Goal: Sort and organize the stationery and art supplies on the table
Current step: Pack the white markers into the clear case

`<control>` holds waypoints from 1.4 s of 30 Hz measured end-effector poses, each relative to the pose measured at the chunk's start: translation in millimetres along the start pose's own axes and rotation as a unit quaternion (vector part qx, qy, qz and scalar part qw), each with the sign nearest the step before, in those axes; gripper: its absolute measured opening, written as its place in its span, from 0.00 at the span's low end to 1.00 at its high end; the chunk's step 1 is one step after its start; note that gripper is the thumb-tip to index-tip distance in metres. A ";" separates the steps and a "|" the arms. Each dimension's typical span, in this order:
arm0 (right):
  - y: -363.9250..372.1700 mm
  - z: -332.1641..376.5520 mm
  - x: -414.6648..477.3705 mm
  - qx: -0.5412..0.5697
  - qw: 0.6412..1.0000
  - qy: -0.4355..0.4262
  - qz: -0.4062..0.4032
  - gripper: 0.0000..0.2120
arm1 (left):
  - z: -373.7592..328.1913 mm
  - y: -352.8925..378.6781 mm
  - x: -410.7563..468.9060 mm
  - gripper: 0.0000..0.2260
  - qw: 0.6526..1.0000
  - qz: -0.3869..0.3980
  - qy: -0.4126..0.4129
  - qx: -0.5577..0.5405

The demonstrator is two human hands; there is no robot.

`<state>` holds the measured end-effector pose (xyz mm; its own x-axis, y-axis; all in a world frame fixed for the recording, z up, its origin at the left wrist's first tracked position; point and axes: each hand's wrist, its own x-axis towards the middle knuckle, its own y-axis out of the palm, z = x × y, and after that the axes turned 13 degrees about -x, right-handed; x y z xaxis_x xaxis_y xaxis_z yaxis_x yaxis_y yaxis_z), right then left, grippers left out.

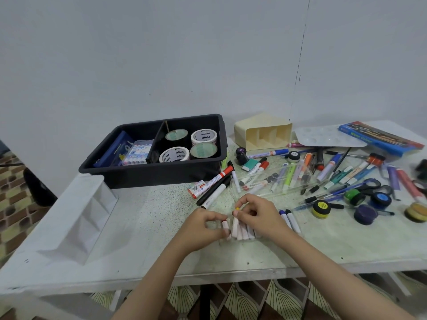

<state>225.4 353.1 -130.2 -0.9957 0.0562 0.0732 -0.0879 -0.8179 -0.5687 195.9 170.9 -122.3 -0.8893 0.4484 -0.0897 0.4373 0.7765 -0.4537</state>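
We see the person's right hand (258, 215) covering much of a row of short white marker pens (241, 230) that lie side by side on the table, so we cannot count them. Its fingers (248, 202) are curled, pinching a small yellow-tipped piece (236, 208) too blurred for us to identify. The left hand (203, 227) pinches a white pen with a pinkish end (225, 224) between thumb and forefinger, just beside the row. Behind, loose markers lie around a clear acrylic tray (277, 181), with small round paint pots (321, 207) to the right. The frame edge cuts off the items farthest right. A black plastic bin (150, 174) holds tape rolls (204, 136). The speckled pale-green table (150, 215) stands against a plain grey wall (161, 54).
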 end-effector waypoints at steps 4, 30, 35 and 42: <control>1.0 -1.3 1.2 -0.004 1.000 0.002 -0.004 0.06 | 1.1 0.9 1.2 0.16 1.000 -0.013 -0.013 0.006; 7.4 -5.8 -4.8 -0.259 0.958 -0.116 0.044 0.16 | 10.7 2.8 -2.4 0.20 0.998 -0.046 0.001 -0.038; 6.3 -3.4 -5.4 -0.301 0.944 -0.129 0.041 0.15 | 15.1 4.2 -1.7 0.21 0.998 -0.053 0.012 -0.040; 1.9 -4.2 -7.6 -0.359 0.921 -0.146 0.031 0.17 | 20.1 5.9 -5.4 0.24 0.998 -0.043 0.039 -0.027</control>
<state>232.6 353.5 -135.3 -0.9590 -0.2195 0.1794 -0.1311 -0.2179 -0.9671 200.6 164.2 -142.3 -0.9120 0.4099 0.0180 0.3677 0.8359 -0.4076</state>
